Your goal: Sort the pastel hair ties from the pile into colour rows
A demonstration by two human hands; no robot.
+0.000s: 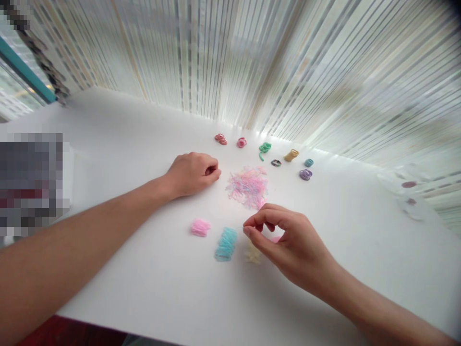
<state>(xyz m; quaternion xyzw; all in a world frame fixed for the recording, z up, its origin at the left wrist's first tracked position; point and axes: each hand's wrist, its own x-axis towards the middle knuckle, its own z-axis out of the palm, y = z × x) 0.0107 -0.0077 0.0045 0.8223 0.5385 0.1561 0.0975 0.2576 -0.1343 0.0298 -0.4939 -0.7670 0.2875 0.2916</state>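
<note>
My left hand (193,174) rests on the white table with its fingers curled in, just left of a loose heap of pale pink and lilac small elastic bands (248,186). Nothing shows in it. Over the near side of the heap, my right hand (288,235) pinches thumb and forefinger together; a faint thin bit at the tips is too small to name. Below the fingertips lies a pile of light blue bands (226,244). A pink pile (200,227) sits to its left. Pale yellow bands (253,253) and another pink bit (276,239) are partly hidden by my right hand.
Coiled hair ties stand in a row at the back, among them a red one (221,139), a green one (265,149), a tan one (291,154) and a purple one (306,174). A string curtain (201,57) hangs along the far edge. A clear round item (410,206) lies at right.
</note>
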